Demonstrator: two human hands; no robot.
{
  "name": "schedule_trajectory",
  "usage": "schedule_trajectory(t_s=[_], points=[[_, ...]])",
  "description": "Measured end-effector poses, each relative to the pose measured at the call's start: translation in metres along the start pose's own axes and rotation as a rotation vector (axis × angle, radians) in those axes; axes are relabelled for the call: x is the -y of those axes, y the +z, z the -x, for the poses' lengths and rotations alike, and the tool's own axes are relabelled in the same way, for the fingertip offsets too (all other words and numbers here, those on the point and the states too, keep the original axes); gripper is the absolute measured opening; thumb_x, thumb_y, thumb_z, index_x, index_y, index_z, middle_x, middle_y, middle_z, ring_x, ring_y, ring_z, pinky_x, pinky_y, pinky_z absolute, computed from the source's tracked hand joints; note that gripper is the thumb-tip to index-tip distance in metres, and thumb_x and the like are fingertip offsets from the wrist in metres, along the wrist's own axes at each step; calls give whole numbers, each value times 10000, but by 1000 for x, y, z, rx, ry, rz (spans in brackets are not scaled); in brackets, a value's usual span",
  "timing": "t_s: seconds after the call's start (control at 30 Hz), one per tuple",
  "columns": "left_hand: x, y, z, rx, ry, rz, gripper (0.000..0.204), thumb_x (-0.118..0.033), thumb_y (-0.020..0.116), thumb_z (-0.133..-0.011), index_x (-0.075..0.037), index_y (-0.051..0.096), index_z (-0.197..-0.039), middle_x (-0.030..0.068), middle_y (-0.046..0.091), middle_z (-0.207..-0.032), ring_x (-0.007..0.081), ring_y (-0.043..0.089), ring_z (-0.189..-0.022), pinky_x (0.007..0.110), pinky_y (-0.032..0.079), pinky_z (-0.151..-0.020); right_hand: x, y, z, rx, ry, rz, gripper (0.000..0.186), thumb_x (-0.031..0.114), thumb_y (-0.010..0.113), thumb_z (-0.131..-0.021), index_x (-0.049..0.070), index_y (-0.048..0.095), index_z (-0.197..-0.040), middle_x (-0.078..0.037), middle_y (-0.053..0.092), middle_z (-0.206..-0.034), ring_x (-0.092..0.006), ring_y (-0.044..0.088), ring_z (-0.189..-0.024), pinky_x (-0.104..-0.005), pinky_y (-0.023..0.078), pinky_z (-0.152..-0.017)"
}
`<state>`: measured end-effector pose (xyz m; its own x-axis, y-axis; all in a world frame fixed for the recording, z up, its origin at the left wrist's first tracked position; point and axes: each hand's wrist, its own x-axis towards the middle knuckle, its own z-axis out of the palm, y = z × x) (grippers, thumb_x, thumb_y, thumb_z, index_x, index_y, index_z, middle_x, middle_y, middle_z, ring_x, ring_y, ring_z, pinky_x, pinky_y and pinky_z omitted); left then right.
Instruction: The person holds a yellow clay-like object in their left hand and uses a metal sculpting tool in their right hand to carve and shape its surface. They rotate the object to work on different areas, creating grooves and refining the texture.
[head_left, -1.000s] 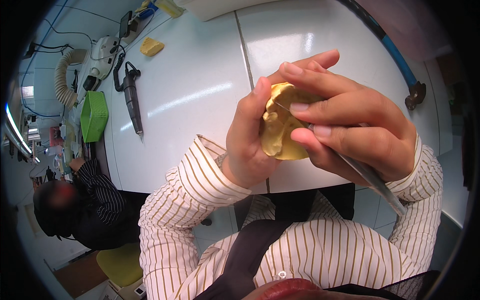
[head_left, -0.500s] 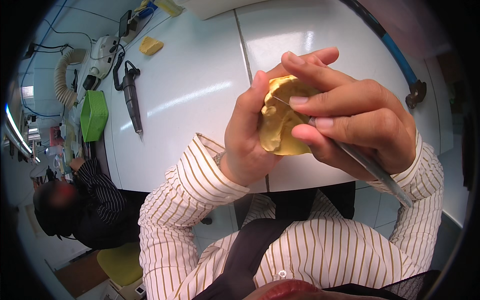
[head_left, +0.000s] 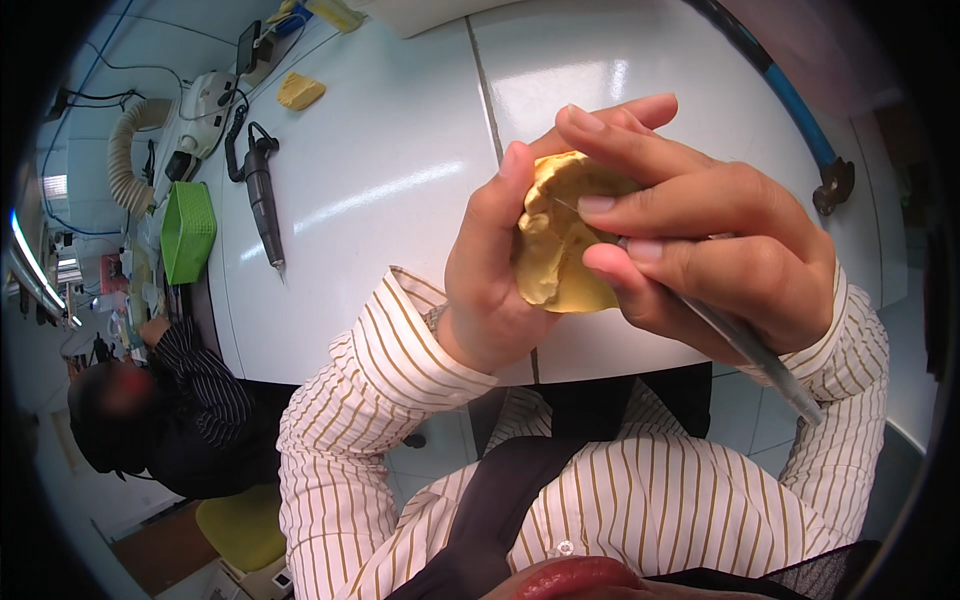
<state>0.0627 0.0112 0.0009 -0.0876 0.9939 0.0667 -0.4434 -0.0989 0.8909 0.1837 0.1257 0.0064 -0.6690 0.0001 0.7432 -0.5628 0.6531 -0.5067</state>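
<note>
A yellow plaster dental model (head_left: 562,262) is held above the white table by my left hand (head_left: 492,262), its thumb along the model's left rim and its fingers behind. My right hand (head_left: 720,235) grips a slim grey-metal carving tool (head_left: 745,342) like a pen. The tool's thin tip points at the hollow inner face of the model, near its upper ridge; whether it touches cannot be made out. The handle slants down to the right, past my right wrist. My right fingers cover the model's right part.
On the white table (head_left: 350,250) lie a dark handpiece (head_left: 264,200) with a cord and a yellow plaster chunk (head_left: 301,91). At left are a green basket (head_left: 188,232) and a ribbed hose (head_left: 130,155). A blue-handled hammer (head_left: 800,110) lies at right. Another person (head_left: 190,420) sits at left.
The model has shifted and tilted very slightly in my left hand. The tool tip has moved a little to the right and down. Both grips stay the same.
</note>
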Motion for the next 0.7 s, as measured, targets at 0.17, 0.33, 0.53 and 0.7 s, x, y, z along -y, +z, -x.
schedule_trajectory(t_s=[0.17, 0.33, 0.53, 0.7], points=[[11, -6, -1, 77, 123, 252, 644, -471, 139, -960, -6, 373, -1339, 140, 340, -1414, 235, 375, -1266, 363, 288, -1057, 5, 4, -2, -62, 60, -70, 347, -52, 694, -739, 43, 466, -983, -160, 577, -1021, -445, 510, -1119, -486, 483, -922], [2, 0, -3, 28, 52, 38, 695, -535, 170, -937, -19, 263, -1393, 111, 310, -1429, 220, 385, -1260, 372, 305, -1051, 3, 2, -1, -33, 48, -50, 352, -52, 692, -740, 42, 462, -989, -162, 575, -1027, -448, 508, -1119, -480, 484, -923], [0, 1, 0, 11, -2, 18, 734, -571, 181, -929, -23, 197, -1418, 110, 316, -1416, 216, 388, -1258, 378, 316, -1046, 0, 1, -1, -13, 25, -33, 350, -51, 689, -743, 42, 463, -993, -163, 574, -1031, -448, 509, -1118, -480, 482, -926], [0, 3, 0, -4, 1, -20, 740, -580, 186, -926, -32, 184, -1424, 116, 329, -1403, 215, 390, -1255, 380, 322, -1042, -1, 0, -2, -1, 12, -21, 345, -50, 686, -746, 43, 463, -993, -164, 574, -1032, -449, 510, -1116, -480, 481, -927]])
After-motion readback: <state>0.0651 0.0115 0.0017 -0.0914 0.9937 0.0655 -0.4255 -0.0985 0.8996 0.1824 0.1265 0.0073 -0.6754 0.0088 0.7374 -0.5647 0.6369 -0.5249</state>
